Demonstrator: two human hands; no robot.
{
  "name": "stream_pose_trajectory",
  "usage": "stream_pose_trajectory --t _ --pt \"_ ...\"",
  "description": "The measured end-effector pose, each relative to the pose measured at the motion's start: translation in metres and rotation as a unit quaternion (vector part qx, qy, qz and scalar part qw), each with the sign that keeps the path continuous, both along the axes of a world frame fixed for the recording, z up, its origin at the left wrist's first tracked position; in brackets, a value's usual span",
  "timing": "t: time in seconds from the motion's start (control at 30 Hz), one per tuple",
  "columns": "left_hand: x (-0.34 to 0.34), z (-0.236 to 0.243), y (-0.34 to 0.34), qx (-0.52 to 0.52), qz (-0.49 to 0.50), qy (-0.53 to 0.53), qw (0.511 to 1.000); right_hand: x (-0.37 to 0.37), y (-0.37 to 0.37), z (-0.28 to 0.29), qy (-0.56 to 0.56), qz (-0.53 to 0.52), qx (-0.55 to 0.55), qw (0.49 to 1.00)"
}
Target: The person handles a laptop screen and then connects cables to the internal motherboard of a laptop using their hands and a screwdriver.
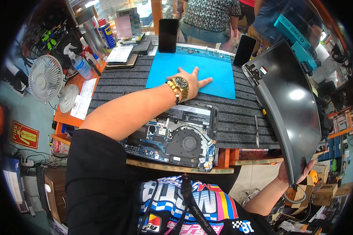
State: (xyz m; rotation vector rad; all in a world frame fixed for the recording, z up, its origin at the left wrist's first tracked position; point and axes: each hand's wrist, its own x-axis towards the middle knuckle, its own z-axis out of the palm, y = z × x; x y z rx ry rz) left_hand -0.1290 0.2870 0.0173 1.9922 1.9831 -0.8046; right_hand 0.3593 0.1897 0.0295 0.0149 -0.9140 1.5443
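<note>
OK so the laptop screen [298, 105] is being gripped at its lower corner by the right hand [283, 175], along the counter's [241, 127] right edge. The blue mat [217, 70] near the far edge is being touched by the left hand [190, 87], fingers spread, nothing being grasped. Separation looks done; the opened base [188, 143] is being kept by the near edge, no reassembly being shown yet.
</note>
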Motion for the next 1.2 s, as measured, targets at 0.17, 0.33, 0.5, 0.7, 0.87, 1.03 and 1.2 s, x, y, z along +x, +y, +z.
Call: stream_pose_trajectory --t 0.17,0.33,0.5,0.7,0.87,1.03,1.2 --pt "-0.002 0.006 -0.007 0.013 0.027 -0.034 0.999 0.001 0.000 0.000 -0.016 0.028 0.022 0.999" --pt "-0.002 0.000 -0.007 0.046 0.051 -0.045 0.997 -0.010 -0.001 0.001 -0.006 -0.001 0.010 1.000" --pt "-0.008 0.002 -0.018 0.125 0.015 -0.075 0.989 -0.016 0.005 -0.008 0.014 -0.056 -0.013 0.998" --pt "-0.080 0.002 -0.026 0.209 -0.076 -0.279 0.934 -0.035 0.015 -0.013 -0.021 -0.049 -0.047 0.998" --pt "-0.106 0.091 -0.062 0.234 0.069 -0.441 0.864 -0.052 0.014 0.007 -0.013 -0.006 -0.056 0.998" --pt "-0.099 0.133 -0.081 0.405 -0.028 -0.432 0.805 -0.074 0.031 0.017 -0.034 0.058 -0.072 0.995" --pt "-0.071 0.148 -0.072 0.202 0.000 -0.440 0.875 -0.111 0.029 0.026 -0.050 0.141 -0.134 0.980"
